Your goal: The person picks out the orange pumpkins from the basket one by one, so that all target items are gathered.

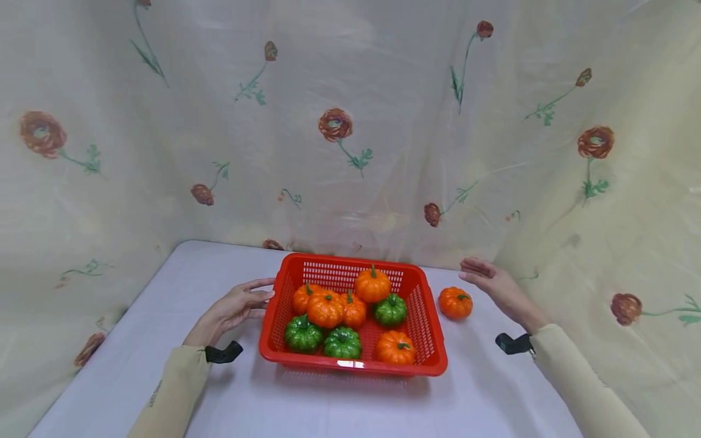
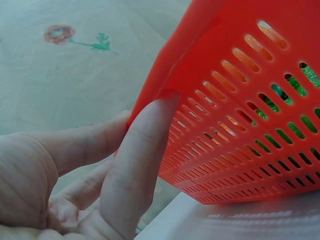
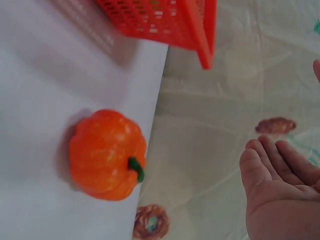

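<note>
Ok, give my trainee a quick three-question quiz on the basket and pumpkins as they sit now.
1. True or false: the left hand touches the red basket.
2. How many green pumpkins lie in the basket? A) one B) three C) five
3. Where does the lone orange pumpkin sit?

Key
1. True; fingers rest against its side wall.
2. B.
3. On the table, outside the basket's right side, near the open right hand, which does not touch it.

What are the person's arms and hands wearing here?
Both arms have long pale beige sleeves. A small dark marking shows on the left sleeve; unreadable. A black wrist mount sits at each cuff: left, right. The left hand and right hand are bare; no gloves or rings visible.
</note>
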The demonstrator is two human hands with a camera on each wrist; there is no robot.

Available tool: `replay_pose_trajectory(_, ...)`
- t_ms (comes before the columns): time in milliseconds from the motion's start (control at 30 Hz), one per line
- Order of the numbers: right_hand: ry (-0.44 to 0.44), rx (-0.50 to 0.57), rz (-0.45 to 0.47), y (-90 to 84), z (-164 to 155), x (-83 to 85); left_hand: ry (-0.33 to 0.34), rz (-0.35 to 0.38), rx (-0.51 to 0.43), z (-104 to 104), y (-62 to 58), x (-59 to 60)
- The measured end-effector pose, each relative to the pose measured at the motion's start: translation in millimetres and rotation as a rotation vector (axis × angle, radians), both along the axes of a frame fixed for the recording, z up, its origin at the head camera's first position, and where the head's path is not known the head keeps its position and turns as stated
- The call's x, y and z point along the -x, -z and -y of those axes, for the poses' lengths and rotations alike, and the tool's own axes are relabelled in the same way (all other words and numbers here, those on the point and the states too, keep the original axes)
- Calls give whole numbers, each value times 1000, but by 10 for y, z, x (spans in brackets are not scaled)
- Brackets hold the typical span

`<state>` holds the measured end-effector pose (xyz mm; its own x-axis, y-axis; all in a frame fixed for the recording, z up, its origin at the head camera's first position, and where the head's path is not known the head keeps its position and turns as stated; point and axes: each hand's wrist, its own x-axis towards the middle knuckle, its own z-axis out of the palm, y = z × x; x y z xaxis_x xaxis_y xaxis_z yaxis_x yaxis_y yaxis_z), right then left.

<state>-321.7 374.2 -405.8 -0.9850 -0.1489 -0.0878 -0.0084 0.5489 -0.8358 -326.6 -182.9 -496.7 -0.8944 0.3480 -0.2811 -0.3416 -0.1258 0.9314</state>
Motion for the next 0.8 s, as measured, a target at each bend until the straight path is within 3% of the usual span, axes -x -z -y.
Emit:
replay_pose_trajectory(300, -108, -7, -43, -151, 297, -55, 1, 4, -5, 2, -2, -3)
replay_pose_trajectory(500, -136, -15, -43, -271, 531, -47, 6, 2, -11, 12, 4, -3)
replay_pose_trajectory(800, -199, 8, 48, -266, 902, -3, -16, 3, 2, 1, 8, 1)
